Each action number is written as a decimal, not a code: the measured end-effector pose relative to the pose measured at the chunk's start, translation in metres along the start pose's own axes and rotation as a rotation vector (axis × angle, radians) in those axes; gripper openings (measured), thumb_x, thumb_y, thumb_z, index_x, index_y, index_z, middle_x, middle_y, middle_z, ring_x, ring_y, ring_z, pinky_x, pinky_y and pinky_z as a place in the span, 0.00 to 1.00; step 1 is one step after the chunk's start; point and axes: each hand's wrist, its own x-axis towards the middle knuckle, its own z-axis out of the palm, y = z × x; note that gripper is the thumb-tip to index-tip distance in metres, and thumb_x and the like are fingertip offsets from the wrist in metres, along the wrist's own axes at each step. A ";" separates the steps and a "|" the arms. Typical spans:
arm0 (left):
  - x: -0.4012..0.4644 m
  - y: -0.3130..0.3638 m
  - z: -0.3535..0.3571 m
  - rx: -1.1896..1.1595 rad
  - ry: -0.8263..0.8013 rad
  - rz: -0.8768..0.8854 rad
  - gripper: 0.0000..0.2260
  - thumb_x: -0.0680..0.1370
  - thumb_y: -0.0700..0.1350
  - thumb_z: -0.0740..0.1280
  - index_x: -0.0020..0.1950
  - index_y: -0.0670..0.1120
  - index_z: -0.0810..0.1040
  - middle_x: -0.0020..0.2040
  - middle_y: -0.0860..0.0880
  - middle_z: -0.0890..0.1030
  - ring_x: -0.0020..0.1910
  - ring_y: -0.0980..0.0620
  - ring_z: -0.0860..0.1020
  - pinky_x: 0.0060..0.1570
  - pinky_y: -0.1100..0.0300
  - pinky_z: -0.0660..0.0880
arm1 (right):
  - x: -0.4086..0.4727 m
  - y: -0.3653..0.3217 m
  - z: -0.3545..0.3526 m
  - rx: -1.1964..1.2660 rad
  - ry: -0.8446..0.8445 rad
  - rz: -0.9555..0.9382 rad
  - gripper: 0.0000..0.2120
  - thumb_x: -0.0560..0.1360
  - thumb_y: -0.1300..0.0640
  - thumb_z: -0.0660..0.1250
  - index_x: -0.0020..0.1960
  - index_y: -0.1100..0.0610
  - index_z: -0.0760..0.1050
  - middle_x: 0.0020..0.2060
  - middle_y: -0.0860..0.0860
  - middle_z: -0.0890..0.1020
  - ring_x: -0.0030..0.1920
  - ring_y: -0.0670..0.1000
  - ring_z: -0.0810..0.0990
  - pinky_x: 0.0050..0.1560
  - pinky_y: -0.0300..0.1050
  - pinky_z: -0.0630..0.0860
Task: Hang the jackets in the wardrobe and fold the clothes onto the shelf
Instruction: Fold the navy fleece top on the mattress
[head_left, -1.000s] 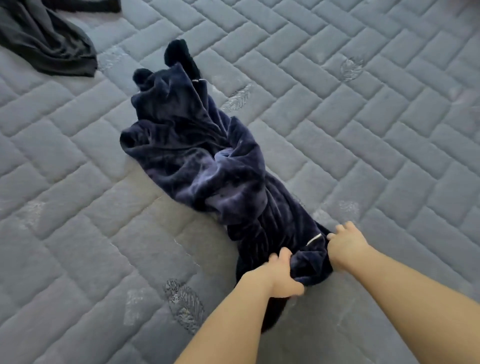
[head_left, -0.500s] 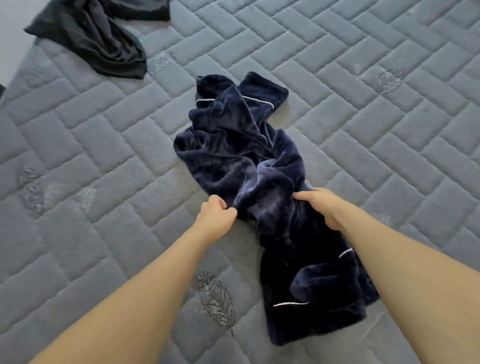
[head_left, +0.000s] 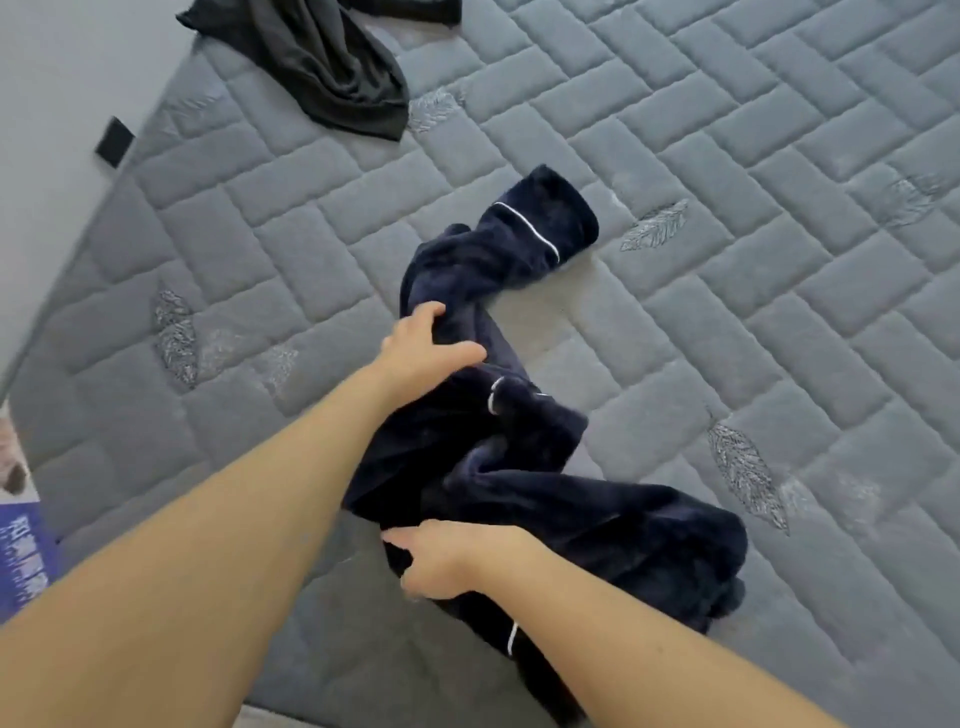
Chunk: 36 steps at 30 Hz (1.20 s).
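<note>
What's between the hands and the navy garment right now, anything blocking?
Nothing. Both hands are already on the navy garment: the left hand grips its middle, the right hand grips the near edge. The black garment lies apart, far off.

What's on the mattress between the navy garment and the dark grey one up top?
Nothing in the head view: only bare quilted mattress separates the navy garment from the dark grey garment; the two do not touch.
</note>
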 end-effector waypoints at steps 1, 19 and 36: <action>-0.004 -0.003 0.010 0.140 -0.039 -0.001 0.48 0.61 0.68 0.69 0.78 0.57 0.54 0.77 0.47 0.59 0.75 0.41 0.60 0.71 0.41 0.64 | 0.001 -0.001 -0.005 -0.013 0.020 0.004 0.29 0.78 0.58 0.58 0.78 0.52 0.58 0.72 0.55 0.69 0.69 0.60 0.70 0.68 0.53 0.69; -0.026 -0.204 -0.113 -0.375 0.795 -0.589 0.16 0.77 0.39 0.61 0.64 0.42 0.70 0.65 0.39 0.74 0.61 0.38 0.74 0.59 0.49 0.70 | 0.035 -0.018 -0.093 -0.426 0.776 0.121 0.40 0.72 0.33 0.62 0.76 0.53 0.57 0.73 0.54 0.63 0.73 0.59 0.61 0.74 0.61 0.58; 0.017 -0.109 -0.071 -0.192 0.255 -0.127 0.13 0.71 0.37 0.60 0.51 0.50 0.76 0.50 0.47 0.80 0.44 0.48 0.77 0.39 0.57 0.71 | 0.025 -0.015 -0.122 0.217 0.761 0.168 0.15 0.75 0.65 0.59 0.55 0.58 0.81 0.48 0.58 0.84 0.51 0.59 0.81 0.51 0.49 0.79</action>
